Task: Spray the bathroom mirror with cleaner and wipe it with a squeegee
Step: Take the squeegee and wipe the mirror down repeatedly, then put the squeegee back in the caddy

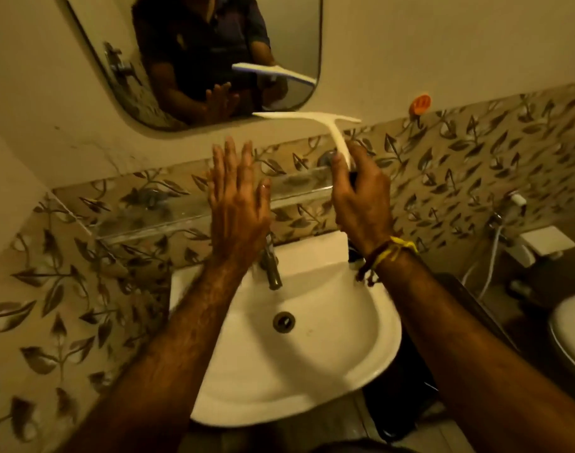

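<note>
The bathroom mirror (122,44) hangs on the wall at the top, with rounded lower corners. My right hand (361,197) grips the handle of a white T-shaped squeegee (312,116), whose blade lies level just below the mirror's lower right edge. Whether the blade touches the wall I cannot tell. My left hand (237,204) is held flat and upright with fingers apart, empty, to the left of the squeegee and in front of the glass shelf. The mirror reflects both hands and the squeegee. No spray bottle is in view.
A clear glass shelf (149,217) runs along the leaf-patterned tiles below the mirror. Beneath it are a white washbasin (312,371) and a metal tap (273,273). An orange wall hook (419,103) is at the right, a toilet (570,335) at the far right.
</note>
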